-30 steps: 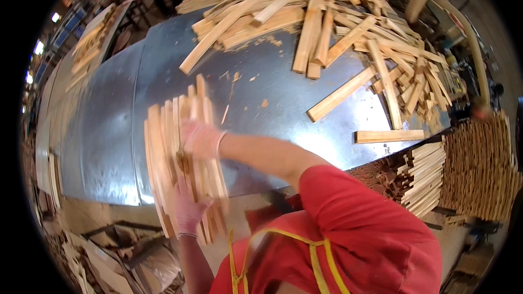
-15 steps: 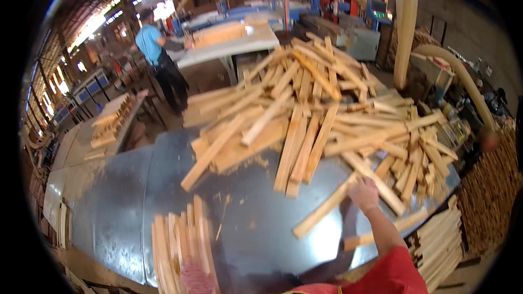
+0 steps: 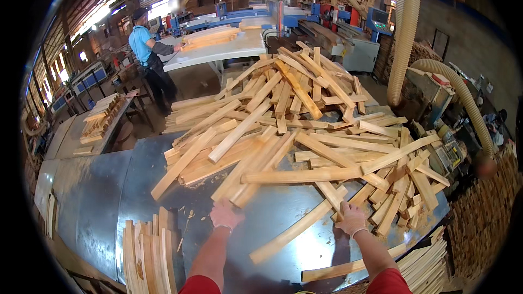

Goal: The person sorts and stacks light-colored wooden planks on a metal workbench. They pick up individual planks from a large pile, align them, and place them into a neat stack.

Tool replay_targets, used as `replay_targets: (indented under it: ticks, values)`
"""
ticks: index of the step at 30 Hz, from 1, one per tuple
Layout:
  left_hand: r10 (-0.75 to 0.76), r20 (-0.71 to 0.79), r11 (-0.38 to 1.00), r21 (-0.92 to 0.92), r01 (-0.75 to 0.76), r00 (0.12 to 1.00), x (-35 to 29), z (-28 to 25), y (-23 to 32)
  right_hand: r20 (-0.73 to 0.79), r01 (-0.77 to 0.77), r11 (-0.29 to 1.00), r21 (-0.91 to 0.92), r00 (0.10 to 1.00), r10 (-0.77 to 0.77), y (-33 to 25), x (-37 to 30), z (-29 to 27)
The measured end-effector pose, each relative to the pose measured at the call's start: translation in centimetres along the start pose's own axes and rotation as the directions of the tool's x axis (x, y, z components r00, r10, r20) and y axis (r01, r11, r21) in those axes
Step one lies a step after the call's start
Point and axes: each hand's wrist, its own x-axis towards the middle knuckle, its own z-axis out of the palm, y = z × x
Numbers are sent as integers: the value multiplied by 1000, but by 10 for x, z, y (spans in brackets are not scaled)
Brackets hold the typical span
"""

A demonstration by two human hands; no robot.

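Many pale wooden strips lie in a loose heap on a dark metal tabletop. My left hand is at the near end of a slanting wooden strip at the heap's front, its fingers closed on that end. To the right, my right hand grips the near end of a short-looking strip whose far end lies under a crosswise strip. A long, slightly curved strip lies on the metal between my hands. Side by side at lower left stand several strips.
Another strip lies along the near edge. Stacked wood stands at far right, below a ribbed hose. At back left, a person in a blue shirt works at a white table.
My left hand has moved from the lower-left strips to the heap's front. The strips there have swung leftward. My right hand has shifted onto another strip's end. The view has turned slightly.
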Motion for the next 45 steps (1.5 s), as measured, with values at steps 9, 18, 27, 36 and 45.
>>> replay_targets:
  ticks: [9,18,27,36,45]
  values:
    - [356,299,343,-923,174,886,-86,37,-54,157,135,899,417,963,-218,-96,-13,-55]
    - [576,582,306,-805,509,574,-309,13,-210,359,-403,-238,884,910,-210,-280,-151,100]
    - [688,432,531,-847,1,582,-345,5,-234,212,-158,406,900,973,-90,-361,-226,142]
    - [143,141,838,-544,-43,980,-283,62,-240,397,-390,143,910,918,-21,-325,-192,87]
    - [-7,314,984,-165,61,950,-230,44,-118,-287,173,906,387,956,-60,-214,-79,20]
